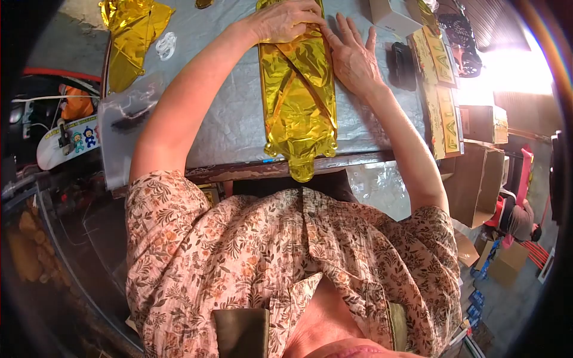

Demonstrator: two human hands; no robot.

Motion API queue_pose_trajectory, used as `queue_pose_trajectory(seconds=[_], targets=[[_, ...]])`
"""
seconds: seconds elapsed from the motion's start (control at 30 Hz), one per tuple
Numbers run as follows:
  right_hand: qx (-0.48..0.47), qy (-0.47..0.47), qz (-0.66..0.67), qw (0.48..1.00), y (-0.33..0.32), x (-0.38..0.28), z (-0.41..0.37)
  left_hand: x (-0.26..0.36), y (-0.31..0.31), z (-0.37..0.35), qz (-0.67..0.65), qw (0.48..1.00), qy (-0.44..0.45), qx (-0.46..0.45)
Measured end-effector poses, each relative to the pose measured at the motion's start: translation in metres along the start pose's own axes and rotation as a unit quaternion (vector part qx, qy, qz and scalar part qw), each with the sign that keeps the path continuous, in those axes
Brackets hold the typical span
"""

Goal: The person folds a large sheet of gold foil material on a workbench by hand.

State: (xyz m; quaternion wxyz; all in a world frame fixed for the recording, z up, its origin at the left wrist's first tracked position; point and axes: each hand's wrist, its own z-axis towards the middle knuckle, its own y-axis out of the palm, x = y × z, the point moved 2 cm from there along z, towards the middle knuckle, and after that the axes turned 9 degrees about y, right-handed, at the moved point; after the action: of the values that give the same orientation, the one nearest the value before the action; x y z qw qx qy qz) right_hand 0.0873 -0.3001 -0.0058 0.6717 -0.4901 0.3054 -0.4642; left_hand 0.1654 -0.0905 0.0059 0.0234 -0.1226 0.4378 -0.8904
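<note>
A flat, creased gold foil balloon (298, 95) lies lengthwise on the grey-covered table, with diagonal folds across it. Its narrow tab hangs over the near edge, between small rounded corner bumps. My left hand (287, 21) rests across the upper part of the foil. Its fingers are bent and close together, gripping the foil near the right edge. My right hand (357, 59) lies flat with spread fingers along the balloon's right side, its thumb close to the left fingertips. The far end of the foil is cut off by the top of the view.
More crumpled gold foil (132, 42) lies at the table's left, beside a small white coiled item (166, 46). Clear plastic (128, 113) covers the left corner. A dark object (403, 65), a white box (394, 17) and printed boxes (441, 119) line the right. Another person (514, 218) is farther right.
</note>
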Motion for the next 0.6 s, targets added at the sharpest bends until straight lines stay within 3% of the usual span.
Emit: queue_pose_trajectory(seconds=[0.1, 0.23, 0.3, 0.6], targets=[[-0.018, -0.011, 0.02, 1.0, 0.002, -0.001, -0.004, 0.017, -0.003, -0.001, 0.112, 0.993, 0.047, 0.013], [-0.029, -0.026, 0.016, 0.999, -0.007, -0.004, -0.009, 0.007, 0.006, -0.007, 0.084, 0.992, 0.077, 0.046], [-0.035, -0.033, 0.05, 0.998, -0.013, -0.011, -0.015, 0.003, 0.005, -0.008, -0.01, 1.0, 0.004, 0.026], [-0.046, -0.033, 0.014, 0.998, -0.018, -0.013, -0.014, -0.011, 0.002, -0.003, 0.027, 1.0, 0.007, -0.009]])
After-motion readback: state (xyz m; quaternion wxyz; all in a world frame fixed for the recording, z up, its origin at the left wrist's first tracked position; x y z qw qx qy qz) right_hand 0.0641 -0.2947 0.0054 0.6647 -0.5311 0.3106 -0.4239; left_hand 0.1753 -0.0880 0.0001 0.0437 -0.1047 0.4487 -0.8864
